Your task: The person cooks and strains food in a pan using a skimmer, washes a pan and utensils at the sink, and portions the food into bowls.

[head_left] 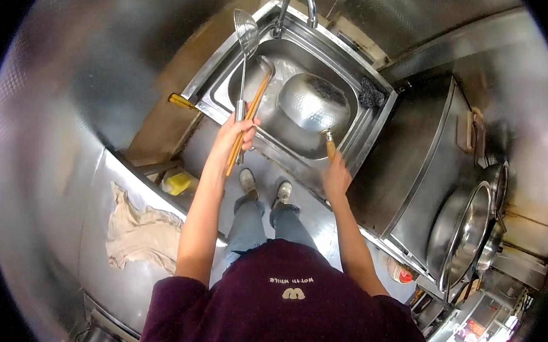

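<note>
My left hand [239, 130] is closed round several long utensils at the sink's near left side. Among them are a wire skimmer [247, 32] with a metal handle and long wooden sticks [256, 102] that look like chopsticks. A curved metal end [265, 64] shows by the sticks' far tips; I cannot tell what tool it belongs to. My right hand [336, 176], slightly blurred, grips the wooden handle of a wok [304, 106]. The wok lies tilted in the steel sink [231, 86], with a dark patch on its rounded metal.
A curved tap [311, 6] rises behind the sink. A dark scouring pad [371, 93] sits at its right corner, and a yellow handle [180, 101] at its left. A beige cloth [141, 232] lies on the left counter. Metal bowls [469, 234] stand at right.
</note>
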The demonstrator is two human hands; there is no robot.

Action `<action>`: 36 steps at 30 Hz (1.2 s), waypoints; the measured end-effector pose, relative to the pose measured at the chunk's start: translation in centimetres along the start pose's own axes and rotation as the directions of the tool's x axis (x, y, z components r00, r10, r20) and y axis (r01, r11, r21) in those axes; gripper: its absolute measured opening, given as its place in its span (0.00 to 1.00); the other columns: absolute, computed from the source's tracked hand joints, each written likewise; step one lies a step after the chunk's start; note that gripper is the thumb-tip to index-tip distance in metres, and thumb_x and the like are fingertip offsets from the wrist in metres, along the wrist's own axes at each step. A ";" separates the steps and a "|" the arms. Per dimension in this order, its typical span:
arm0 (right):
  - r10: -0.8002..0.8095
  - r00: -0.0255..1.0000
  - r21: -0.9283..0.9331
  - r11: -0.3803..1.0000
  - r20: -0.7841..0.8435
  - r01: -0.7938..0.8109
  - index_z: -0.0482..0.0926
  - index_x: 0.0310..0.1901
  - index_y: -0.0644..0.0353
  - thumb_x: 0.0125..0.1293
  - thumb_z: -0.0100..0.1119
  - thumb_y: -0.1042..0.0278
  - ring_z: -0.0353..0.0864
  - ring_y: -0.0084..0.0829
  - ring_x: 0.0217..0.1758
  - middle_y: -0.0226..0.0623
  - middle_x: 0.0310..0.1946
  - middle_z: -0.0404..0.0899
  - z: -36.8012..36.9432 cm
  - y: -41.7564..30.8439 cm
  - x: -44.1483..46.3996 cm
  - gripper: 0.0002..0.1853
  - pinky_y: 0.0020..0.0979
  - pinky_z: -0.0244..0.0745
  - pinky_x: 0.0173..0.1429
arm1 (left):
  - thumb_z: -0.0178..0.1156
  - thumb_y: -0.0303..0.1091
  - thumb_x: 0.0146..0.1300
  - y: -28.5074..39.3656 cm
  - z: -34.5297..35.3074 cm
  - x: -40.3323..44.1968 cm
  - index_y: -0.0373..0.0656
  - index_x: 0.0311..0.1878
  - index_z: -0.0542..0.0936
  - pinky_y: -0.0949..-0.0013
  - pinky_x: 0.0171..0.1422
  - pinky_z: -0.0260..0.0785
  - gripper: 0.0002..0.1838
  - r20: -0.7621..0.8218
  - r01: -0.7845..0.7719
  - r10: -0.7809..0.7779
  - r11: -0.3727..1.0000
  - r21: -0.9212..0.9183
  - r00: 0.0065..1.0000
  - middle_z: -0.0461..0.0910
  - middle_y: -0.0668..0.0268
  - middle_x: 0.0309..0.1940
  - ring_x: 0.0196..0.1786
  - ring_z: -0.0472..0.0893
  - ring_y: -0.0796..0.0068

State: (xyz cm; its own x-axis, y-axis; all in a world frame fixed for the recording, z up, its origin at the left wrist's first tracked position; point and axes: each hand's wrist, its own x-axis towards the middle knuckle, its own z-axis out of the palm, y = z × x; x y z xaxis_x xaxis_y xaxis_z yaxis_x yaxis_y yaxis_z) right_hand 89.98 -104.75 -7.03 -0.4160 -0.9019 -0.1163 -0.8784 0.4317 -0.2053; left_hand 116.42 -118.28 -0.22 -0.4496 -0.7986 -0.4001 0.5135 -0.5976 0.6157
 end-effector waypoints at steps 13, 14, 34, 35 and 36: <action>-0.121 0.915 0.527 0.842 0.386 -0.111 0.74 0.47 0.68 0.54 0.57 0.65 0.78 0.45 0.34 0.46 0.29 0.78 9.3 -0.7 8.2 0.20 0.37 0.74 0.44 | 0.53 0.27 0.56 -2.0 -0.7 -0.6 0.39 0.61 0.61 0.81 0.23 0.61 0.27 -0.231 0.028 0.067 0.922 0.385 0.971 0.75 0.66 0.35 0.23 0.69 0.84; -0.126 0.959 0.515 0.857 0.256 -0.025 0.74 0.48 0.68 0.55 0.56 0.65 0.77 0.46 0.39 0.48 0.34 0.77 10.4 -0.4 8.7 0.21 0.37 0.71 0.48 | 0.53 0.27 0.56 -2.3 -0.6 -0.9 0.39 0.61 0.61 0.81 0.23 0.61 0.27 -0.257 0.056 0.058 0.908 0.414 0.965 0.75 0.66 0.35 0.23 0.69 0.84; -0.781 0.616 0.515 0.488 -0.103 0.705 0.64 0.60 0.63 0.62 0.46 0.66 0.52 0.44 0.70 0.48 0.64 0.59 10.9 -18.7 33.4 0.24 0.40 0.48 0.71 | 0.57 0.28 0.59 -8.7 -1.3 1.0 0.35 0.55 0.66 0.77 0.30 0.65 0.22 -0.480 0.267 0.074 0.754 0.601 0.874 0.72 0.70 0.30 0.27 0.70 0.82; -0.743 0.668 0.607 0.508 -0.050 0.611 0.66 0.59 0.62 0.61 0.48 0.68 0.58 0.45 0.67 0.49 0.60 0.64 11.1 -16.8 31.4 0.23 0.40 0.54 0.68 | 0.57 0.28 0.59 -8.5 -0.9 0.9 0.34 0.54 0.67 0.76 0.30 0.65 0.20 -0.476 0.267 0.068 0.754 0.600 0.877 0.72 0.69 0.31 0.27 0.71 0.82; -0.706 0.708 0.686 0.518 0.006 0.511 0.68 0.57 0.61 0.60 0.50 0.69 0.63 0.46 0.65 0.49 0.57 0.69 11.7 -15.0 30.0 0.22 0.40 0.60 0.66 | 0.56 0.28 0.59 -8.3 -0.6 0.9 0.33 0.54 0.66 0.76 0.30 0.66 0.21 -0.476 0.271 0.072 0.744 0.611 0.876 0.72 0.69 0.30 0.27 0.71 0.82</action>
State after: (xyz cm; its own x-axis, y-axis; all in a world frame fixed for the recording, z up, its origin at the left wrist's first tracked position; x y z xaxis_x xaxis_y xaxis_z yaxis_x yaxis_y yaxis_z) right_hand 93.46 -138.06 -18.76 0.3268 -0.9434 0.0567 -0.5061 -0.2253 -0.8326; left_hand 112.22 -114.12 -6.08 -0.0092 -0.7767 -0.6298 -0.1864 -0.6174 0.7642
